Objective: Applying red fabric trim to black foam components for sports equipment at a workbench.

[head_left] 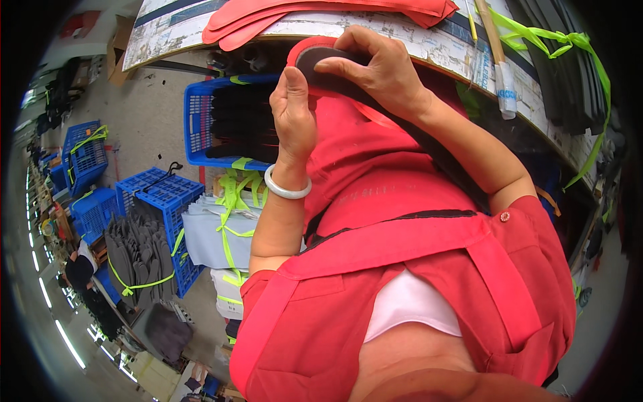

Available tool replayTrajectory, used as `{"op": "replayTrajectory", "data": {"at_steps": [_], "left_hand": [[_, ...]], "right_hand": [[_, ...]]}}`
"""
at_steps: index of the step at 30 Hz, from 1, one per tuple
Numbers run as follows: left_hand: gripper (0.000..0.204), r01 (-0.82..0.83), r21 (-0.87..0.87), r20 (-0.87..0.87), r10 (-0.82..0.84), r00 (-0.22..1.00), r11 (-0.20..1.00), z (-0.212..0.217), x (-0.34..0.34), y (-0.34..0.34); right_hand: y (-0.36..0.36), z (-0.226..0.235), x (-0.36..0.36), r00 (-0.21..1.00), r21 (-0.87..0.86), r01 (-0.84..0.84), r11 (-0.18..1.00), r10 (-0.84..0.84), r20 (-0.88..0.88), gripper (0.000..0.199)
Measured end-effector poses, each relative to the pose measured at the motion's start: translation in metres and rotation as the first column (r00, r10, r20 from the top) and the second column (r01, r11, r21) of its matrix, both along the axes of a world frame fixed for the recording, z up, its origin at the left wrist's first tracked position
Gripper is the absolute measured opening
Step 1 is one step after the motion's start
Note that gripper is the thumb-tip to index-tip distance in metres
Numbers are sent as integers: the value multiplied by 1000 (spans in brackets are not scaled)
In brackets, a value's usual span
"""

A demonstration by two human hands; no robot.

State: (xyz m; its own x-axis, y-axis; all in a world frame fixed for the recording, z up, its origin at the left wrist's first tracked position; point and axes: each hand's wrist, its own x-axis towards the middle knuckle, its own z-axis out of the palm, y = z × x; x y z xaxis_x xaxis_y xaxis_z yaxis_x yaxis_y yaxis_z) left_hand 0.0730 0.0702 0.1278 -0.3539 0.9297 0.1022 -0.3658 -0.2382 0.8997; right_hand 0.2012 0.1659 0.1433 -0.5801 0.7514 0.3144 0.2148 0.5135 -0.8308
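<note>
In front of my chest I hold a long, flexible dark grey piece with a rounded end and a red edge [309,55]. The fingers of my right hand [385,70] curl over its upper edge, and the thumb presses on its grey face. My left hand [293,117], a pale bangle at the wrist, is closed at the left edge of the rounded end, with its thumb upright; some of its fingers are hidden. The rest of the piece seems to trail down beside my right forearm. Beyond my hands, flat red pieces [268,19] lie stacked on the worktable [181,37].
A blue crate [196,124] of dark pieces stands left of my lap. Next to it are a tied grey-white bundle [207,231] and another blue crate [161,191] by tied grey pieces [137,251]. A wooden stick [492,33] and strapped dark sheets [559,60] lie at the table's right.
</note>
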Motion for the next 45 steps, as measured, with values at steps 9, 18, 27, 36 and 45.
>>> {"op": "replayTrajectory", "data": {"at_steps": [9,18,27,36,45], "left_hand": [[42,53,0,-3,-53,999,999,-15,-6,-6],[36,24,-83,197,-7,980,996,-4,2,-5],[25,609,-331,326,-518,791,721,-35,-68,5],[25,613,-286,388,-496,777,736,-27,-58,-2],[22,560,-290,393,-437,809,776,-36,-49,-15]], "right_hand": [[-4,1,1,976,-237,2,972,49,210,34],[-18,-12,8,994,-408,-107,907,91,-58,33],[-13,-29,7,958,-305,-253,918,282,55,34],[-12,-22,12,945,-410,-285,866,326,31,39],[-25,-42,0,951,-381,-299,875,307,-43,29]]}}
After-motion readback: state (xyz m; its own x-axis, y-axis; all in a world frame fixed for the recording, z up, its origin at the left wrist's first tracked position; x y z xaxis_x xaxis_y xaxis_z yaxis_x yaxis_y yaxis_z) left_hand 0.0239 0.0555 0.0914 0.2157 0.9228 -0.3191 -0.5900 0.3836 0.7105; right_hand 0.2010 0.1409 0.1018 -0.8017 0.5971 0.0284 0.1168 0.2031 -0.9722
